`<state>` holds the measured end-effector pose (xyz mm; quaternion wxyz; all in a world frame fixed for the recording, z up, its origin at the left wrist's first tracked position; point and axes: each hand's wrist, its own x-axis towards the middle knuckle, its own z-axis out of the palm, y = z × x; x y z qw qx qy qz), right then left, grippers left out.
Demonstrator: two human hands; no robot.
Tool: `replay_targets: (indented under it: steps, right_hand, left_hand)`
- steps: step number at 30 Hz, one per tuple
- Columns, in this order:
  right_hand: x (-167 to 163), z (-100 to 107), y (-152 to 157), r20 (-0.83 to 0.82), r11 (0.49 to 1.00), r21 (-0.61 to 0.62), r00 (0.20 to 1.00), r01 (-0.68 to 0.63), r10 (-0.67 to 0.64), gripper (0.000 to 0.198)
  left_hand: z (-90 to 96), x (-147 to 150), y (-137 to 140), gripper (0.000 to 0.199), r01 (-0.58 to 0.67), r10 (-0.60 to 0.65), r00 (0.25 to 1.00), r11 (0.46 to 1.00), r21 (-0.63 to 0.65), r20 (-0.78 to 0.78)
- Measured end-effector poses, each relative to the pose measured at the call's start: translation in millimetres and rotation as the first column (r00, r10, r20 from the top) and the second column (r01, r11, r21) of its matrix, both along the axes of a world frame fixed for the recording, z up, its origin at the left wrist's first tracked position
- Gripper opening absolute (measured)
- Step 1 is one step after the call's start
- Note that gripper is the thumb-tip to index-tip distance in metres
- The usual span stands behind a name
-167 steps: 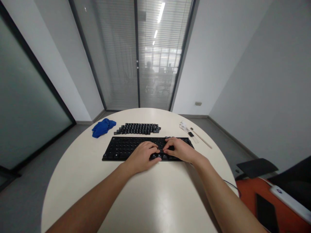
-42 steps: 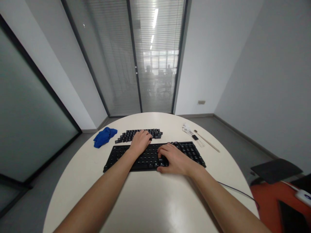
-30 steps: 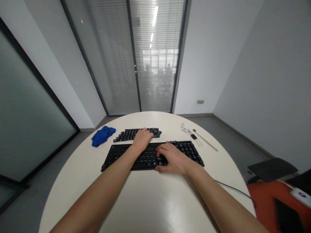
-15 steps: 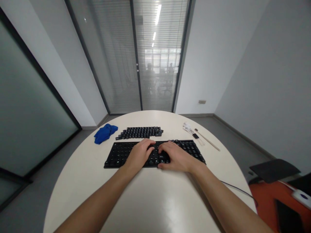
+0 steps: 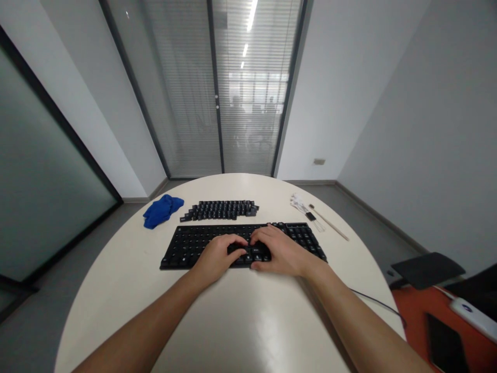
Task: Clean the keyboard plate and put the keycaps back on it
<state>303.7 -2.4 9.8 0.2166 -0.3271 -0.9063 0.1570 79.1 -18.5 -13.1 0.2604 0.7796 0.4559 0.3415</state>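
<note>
1. Now, far left: blue cloth (image 5: 161, 210) lies bunched on the table (image 5: 240, 321), untouched, same spot as before.
2. Loose keycaps (image 5: 220, 209) sit in rows behind the keyboard (image 5: 186, 246); a second ago my left hand was up there.
3. My left hand (image 5: 217, 256) is back on the keyboard's middle, fingers curled down on the keys; likely pressing a cap in, though I cannot tell if it pinches one.
4. My right hand (image 5: 280, 254) rests flat just beside it, fingers loosely spread, steadying the board.
5. Small tools (image 5: 314, 217) lie far right.
</note>
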Motion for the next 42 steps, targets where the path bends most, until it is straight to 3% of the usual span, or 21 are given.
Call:
replay_targets:
  steps: [5, 12, 25, 30, 37, 42]
  right_hand:
    - [0, 1, 1, 0.012, 1.000, 0.003, 1.000, -0.013, 0.013, 0.040]
    - [0, 0, 1, 0.014, 1.000, 0.014, 1.000, -0.025, 0.025, 0.037]
    - [1, -1, 4, 0.025, 0.999, 0.019, 0.999, -0.038, 0.038, 0.038]
    - [2, -1, 2, 0.028, 1.000, 0.015, 0.999, -0.027, 0.027, 0.038]
    - [-9, 8, 8, 0.154, 1.000, 0.008, 0.988, 0.027, -0.028, 0.035]
    - [-13, 10, 10, 0.189, 0.999, 0.018, 0.981, 0.042, -0.045, 0.037]
  left_hand:
    - [-5.1, 0, 1, 0.013, -0.036, 0.039, 0.997, 0.998, 0.049, -0.067]
    - [-3.5, 1, 1, 0.008, 0.038, -0.028, 0.996, 0.993, 0.116, -0.080]
    - [1.1, 2, -3, 0.015, 0.109, -0.081, 0.978, 0.984, 0.140, -0.194]
    - [2.2, 0, -4, 0.016, 0.083, -0.054, 0.977, 0.987, 0.137, -0.206]
    - [13.3, -8, -6, 0.022, 0.263, -0.160, 0.910, 0.936, 0.236, -0.382]
    - [16.2, -17, -5, 0.036, 0.333, -0.217, 0.883, 0.915, 0.229, -0.417]
